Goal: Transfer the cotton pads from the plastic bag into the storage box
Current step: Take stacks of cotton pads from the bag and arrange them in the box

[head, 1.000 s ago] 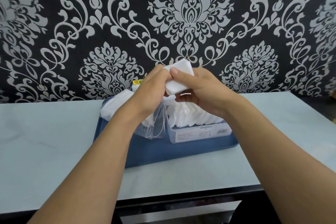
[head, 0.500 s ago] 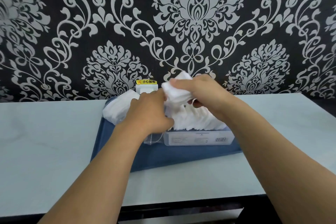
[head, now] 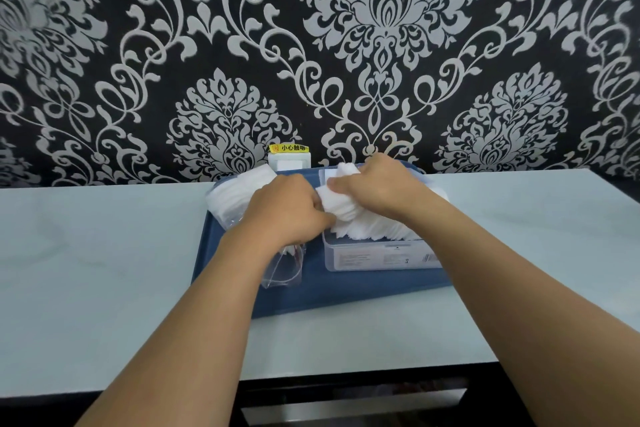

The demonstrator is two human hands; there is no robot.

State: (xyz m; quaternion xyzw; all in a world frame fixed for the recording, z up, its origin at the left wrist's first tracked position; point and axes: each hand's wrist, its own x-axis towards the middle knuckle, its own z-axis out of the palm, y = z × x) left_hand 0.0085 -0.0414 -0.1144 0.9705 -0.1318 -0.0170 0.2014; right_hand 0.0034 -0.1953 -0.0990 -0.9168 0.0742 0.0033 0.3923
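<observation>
A yellow sticker (head: 289, 148) reads 小心触电. The right hand (head: 375, 187) grips a wad of cotton pads (head: 337, 204) over the storage box (head: 381, 258); the left hand (head: 285, 210), curled, pinches them too, beside the plastic bag (head: 235, 196).

Two hands: left hand (head: 287, 208), right hand (head: 375, 189). One plastic bag (head: 239, 194) under the left hand, one storage box (head: 381, 255) below the right hand, one blue tray (head: 346, 291), one table (head: 104, 270). Cotton pads (head: 367, 234): many, too packed to count.
</observation>
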